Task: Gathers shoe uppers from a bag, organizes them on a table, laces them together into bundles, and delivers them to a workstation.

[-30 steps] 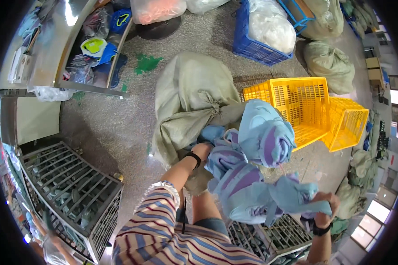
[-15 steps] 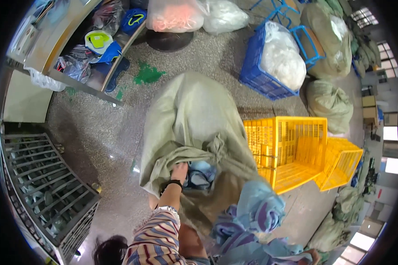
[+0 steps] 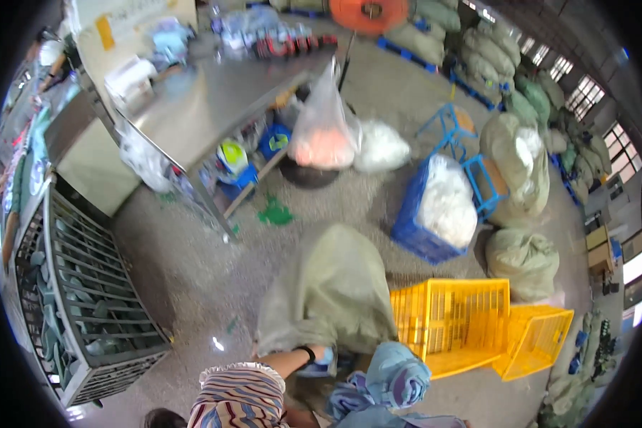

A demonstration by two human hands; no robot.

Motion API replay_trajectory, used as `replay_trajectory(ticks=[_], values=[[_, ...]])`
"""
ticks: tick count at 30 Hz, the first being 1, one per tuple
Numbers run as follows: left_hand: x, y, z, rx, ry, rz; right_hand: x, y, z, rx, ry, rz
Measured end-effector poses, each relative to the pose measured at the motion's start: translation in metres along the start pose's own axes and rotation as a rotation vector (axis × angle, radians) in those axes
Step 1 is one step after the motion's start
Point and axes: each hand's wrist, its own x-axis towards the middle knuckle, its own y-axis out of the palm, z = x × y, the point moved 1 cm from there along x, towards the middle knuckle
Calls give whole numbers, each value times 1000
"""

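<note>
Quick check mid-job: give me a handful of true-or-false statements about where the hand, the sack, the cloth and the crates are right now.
1. The left hand reaches into the mouth of the grey-green sack. True.
2. The two yellow crates stand to the left of the sack. False: they are on its right, side by side.
3. The blue crate holds white material. True.
4. A bundle of blue and purple cloth lies at the near edge of the view, by the sack's mouth. True.
5. The right hand grips a yellow crate. False: the right hand is not in view.
6. The wire cage stands on the person's right. False: it is on the left.
</note>
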Motion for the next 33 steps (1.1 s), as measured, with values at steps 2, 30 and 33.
replay_trajectory(ticks=[2,30,33], values=[[39,-81,-77,-191,177,372,-6,-4,14,343,287,-275],[-53,-899,7,-334,153,-602,252,-151,392,536,-514,-768],[-42,-901,60,-163,137,-551,318,-151,437,413,-761,-703]])
